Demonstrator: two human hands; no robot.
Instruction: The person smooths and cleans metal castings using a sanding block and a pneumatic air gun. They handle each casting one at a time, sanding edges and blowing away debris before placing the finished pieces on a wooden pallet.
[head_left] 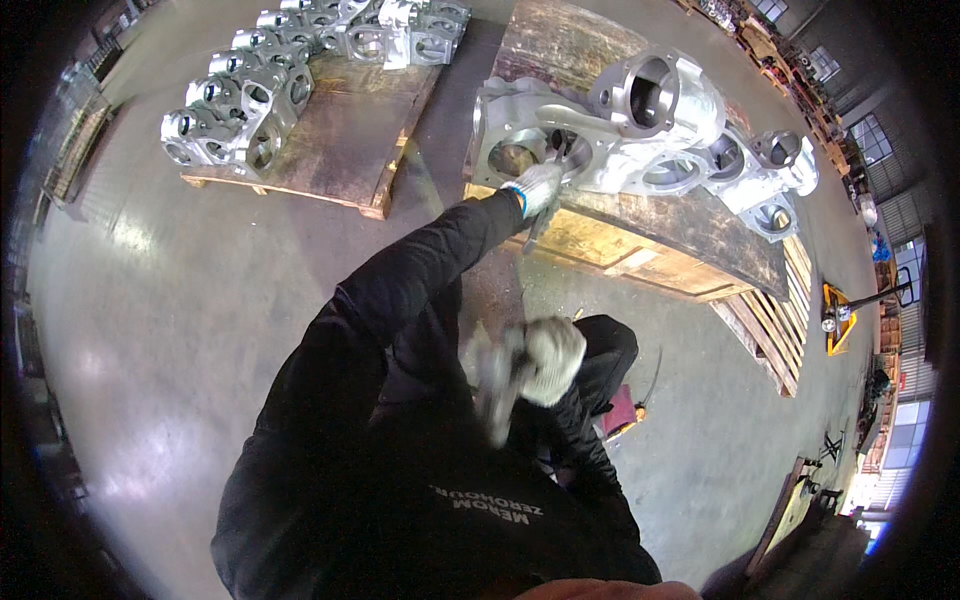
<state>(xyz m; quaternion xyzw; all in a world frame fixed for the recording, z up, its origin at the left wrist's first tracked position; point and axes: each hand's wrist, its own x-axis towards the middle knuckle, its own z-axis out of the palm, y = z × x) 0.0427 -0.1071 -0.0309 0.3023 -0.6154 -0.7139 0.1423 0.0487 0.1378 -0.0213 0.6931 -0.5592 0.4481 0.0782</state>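
A large silver metal casting [610, 145] with round bores lies on a wooden platform. My left hand [540, 187], in a white knit glove, reaches to its near left bores. The fingers are closed around a dark, narrow bar like a chisel [538, 228]; one end sticks out below the hand, the other appears to reach the bore's edge. Lower down, near my body, my right hand [554, 360], also gloved, is closed on a grey metal tool [498, 390] that looks like a hammer. Motion smears this tool, and its handle is hidden.
The wooden platform [640, 255] has a slatted pallet [775, 320] at its right end. Another pallet [345, 150] at the left bears several similar castings [240, 115]. A dark red object [620, 410] lies on the floor by my knee. A yellow pallet jack [838, 320] stands far right.
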